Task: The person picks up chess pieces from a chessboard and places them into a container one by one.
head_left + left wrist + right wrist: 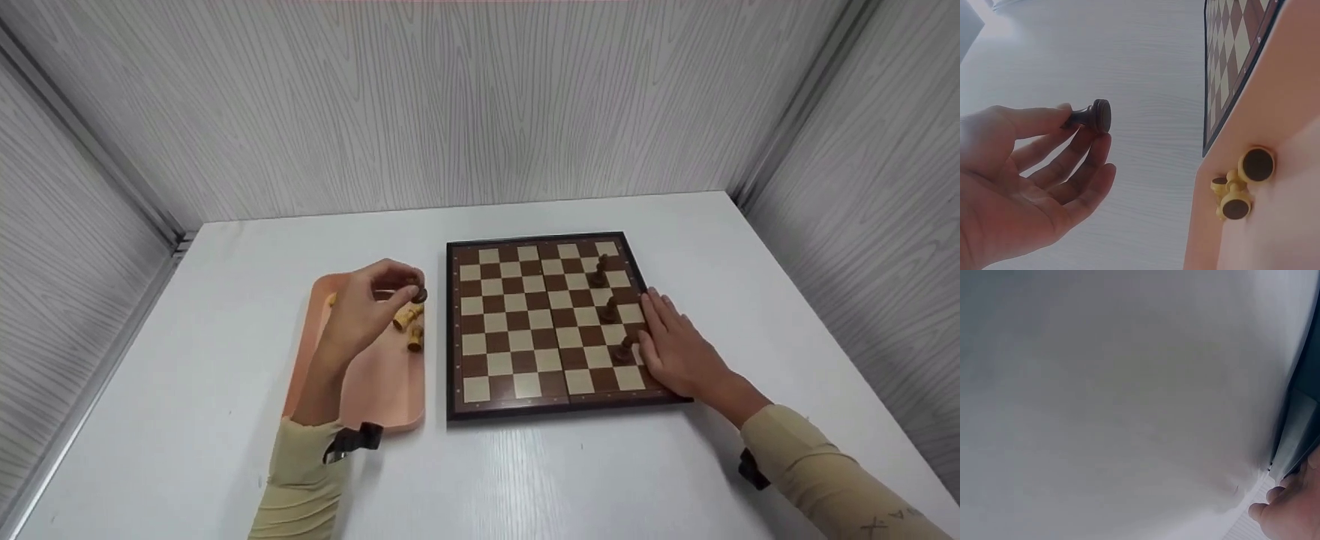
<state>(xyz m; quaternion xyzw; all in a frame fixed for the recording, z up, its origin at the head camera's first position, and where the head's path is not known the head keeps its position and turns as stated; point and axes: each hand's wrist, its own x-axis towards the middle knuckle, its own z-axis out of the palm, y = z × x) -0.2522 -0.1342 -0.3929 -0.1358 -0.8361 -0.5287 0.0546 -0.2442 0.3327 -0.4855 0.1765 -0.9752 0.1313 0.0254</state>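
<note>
My left hand (365, 309) pinches a dark chess piece (1095, 116) between thumb and fingers, its round base facing outward, above the pink tray (382, 390). In the tray lie several yellow chess pieces (405, 318); two more show their dark bases beside a third in the left wrist view (1257, 165). My right hand (679, 349) lies with straight fingers along the right edge of the chessboard (510, 345). Near it, three dark pieces stand on the board's right side: a tall one (599, 271), a middle one (610, 310) and a nearer one (624, 349).
The board lies flat on a white table (510, 472), just right of the tray, with a narrow gap between them. Pale wood-grain panels (465, 105) enclose the table at the back and sides.
</note>
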